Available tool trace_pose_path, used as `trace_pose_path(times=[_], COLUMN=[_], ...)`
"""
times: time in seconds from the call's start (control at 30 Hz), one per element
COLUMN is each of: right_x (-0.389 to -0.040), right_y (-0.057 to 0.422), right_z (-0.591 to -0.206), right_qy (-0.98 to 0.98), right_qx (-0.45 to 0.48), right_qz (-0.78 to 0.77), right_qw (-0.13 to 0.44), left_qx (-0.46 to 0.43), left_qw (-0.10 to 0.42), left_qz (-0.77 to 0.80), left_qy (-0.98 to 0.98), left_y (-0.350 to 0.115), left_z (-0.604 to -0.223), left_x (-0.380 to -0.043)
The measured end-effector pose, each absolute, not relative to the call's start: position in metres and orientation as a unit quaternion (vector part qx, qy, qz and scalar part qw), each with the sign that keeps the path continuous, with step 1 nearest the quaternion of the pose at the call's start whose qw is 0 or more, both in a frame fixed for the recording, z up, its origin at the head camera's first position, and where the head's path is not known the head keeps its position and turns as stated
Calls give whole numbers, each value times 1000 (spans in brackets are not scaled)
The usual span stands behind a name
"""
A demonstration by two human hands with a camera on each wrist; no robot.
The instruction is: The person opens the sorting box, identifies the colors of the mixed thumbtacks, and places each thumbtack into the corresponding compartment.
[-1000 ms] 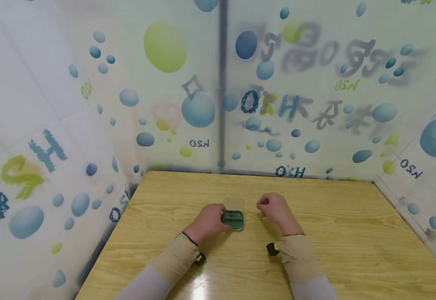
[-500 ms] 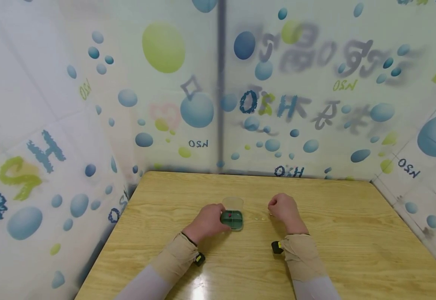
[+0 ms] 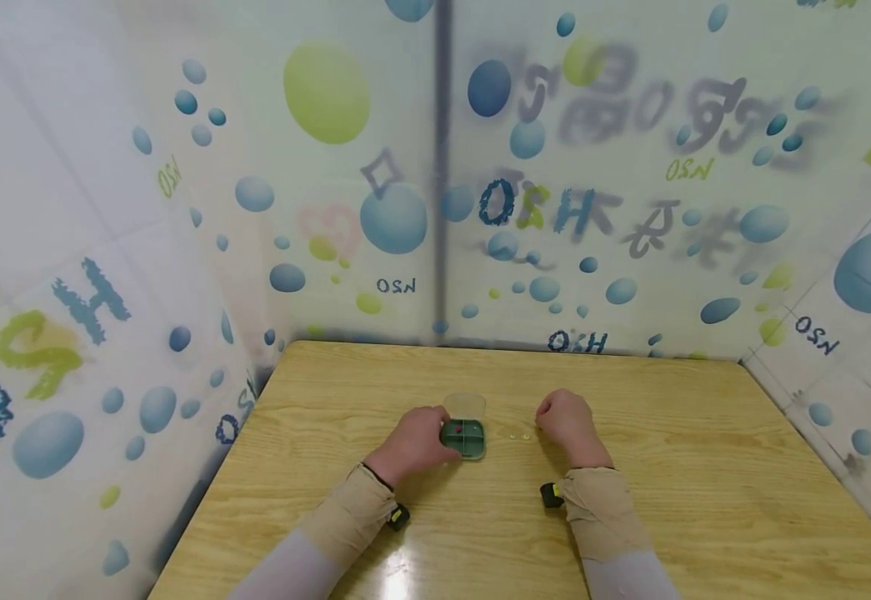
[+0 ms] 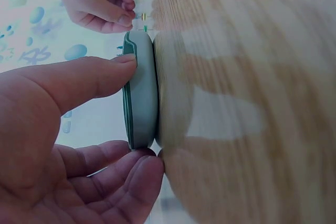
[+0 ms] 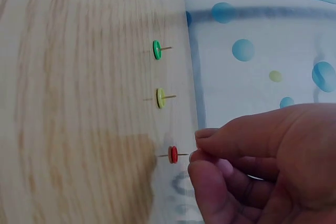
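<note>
My left hand (image 3: 414,440) grips a small green case (image 3: 465,454) by its left side. In the left wrist view the thumb lies over its rim and the fingers curl round its lower end. The case has several compartments, with a small red thing (image 3: 458,429) in one. Its clear lid (image 3: 466,407) stands open at the back. To the right, my right hand (image 3: 566,421) has thumb and forefinger pinched at the pin of a red thumbtack (image 5: 174,155). A yellow thumbtack (image 5: 160,98) and a green thumbtack (image 5: 157,50) stand beside it, pins up.
The wooden table (image 3: 690,483) carries the case and the tacks, the tacks in a row to the right of the case. A printed wall covering (image 3: 375,167) closes off the table's back, with more of it on both sides.
My right hand has moved right, from over the tacks nearer the case to the red one, uncovering the two others. My left hand keeps its hold on the case.
</note>
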State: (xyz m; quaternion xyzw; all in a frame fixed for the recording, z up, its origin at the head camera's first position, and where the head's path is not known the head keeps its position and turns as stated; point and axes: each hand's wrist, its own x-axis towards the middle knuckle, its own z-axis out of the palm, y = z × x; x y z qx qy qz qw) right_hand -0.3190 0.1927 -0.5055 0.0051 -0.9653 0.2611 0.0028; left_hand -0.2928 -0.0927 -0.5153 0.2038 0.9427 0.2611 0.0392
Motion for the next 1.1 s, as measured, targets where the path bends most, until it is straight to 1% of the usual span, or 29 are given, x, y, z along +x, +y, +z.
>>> trace_pose_path(times=[0.33, 0.73, 1.1], right_x=[-319, -321, -322], right_y=[193, 192, 191], right_z=[-510, -513, -513], right_qy=[-967, -972, -969], right_qx=[-5, 7, 2], right_qz=[255, 235, 245], right_qw=[-10, 7, -6], left_qx=[203, 201, 200], left_qw=[40, 43, 44], left_qz=[260, 263, 260], left_qy=[943, 943, 943], left_y=[-92, -92, -92], left_z=[-516, -513, -512], left_x=[-294, -292, -291])
